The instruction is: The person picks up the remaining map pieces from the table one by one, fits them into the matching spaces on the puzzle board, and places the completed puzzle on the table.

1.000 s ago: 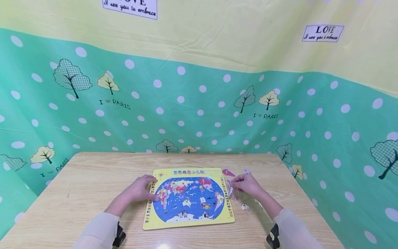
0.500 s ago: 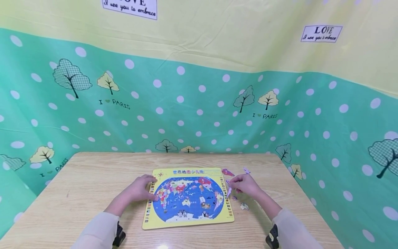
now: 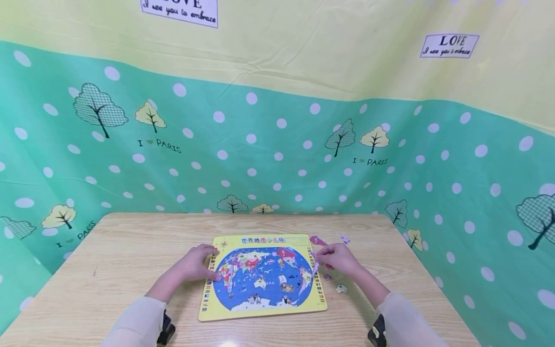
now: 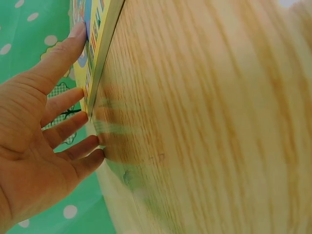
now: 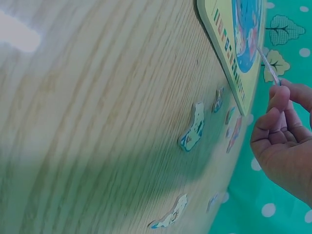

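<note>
A yellow-bordered world map puzzle board (image 3: 225, 313) lies flat on the wooden table. At its left edge is my left hand (image 3: 195, 264), fingers spread; in the left wrist view the thumb (image 4: 75, 31) rests on the board's border and the other fingertips reach its side. My right hand (image 3: 340, 258) pinches a thin, pale purple puzzle piece (image 5: 268, 67) between thumb and forefinger, holding it over the board's right border. Most of the map picture is in view, with blue sea and coloured continents.
Several loose puzzle pieces lie right of the board: a red one (image 3: 318, 240), a pale purple one (image 3: 344, 238), a small one (image 3: 327, 277) and a whitish one (image 3: 341, 288). Another pale piece (image 5: 171, 213) shows in the right wrist view. A green dotted cloth (image 3: 260, 159) hangs behind the table.
My right hand has moved slightly left, bringing the pinched puzzle piece from beside the board to over its right border. The left hand has stayed in place.
</note>
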A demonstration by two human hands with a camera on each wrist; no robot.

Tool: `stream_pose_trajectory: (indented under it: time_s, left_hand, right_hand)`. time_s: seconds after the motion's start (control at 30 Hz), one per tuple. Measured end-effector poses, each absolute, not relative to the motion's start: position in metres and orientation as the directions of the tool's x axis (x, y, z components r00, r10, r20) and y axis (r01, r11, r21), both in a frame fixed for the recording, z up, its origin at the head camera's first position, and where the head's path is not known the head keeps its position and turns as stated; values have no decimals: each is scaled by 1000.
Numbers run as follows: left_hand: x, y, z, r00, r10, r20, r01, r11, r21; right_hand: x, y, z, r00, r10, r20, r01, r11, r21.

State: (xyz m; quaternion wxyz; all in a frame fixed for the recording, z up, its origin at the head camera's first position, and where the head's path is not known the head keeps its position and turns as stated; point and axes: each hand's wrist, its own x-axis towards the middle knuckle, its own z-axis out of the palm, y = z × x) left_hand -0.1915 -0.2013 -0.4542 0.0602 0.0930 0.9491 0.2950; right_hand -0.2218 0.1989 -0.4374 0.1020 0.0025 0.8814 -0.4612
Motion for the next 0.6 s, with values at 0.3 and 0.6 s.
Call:
stream_pose_trajectory:
  time_s: [0.3, 0.6]
  left_hand:
    - [-193, -202, -454, -975, 216, -62, 143, 811, 567]
    - [-192, -201, -454, -975, 215, -56, 144, 805, 576]
  right_hand:
    - [-220, 194, -437, -978, -111, -176, 79, 584, -808]
    - [-219, 191, -439, -978, -117, -174, 70, 599, -797]
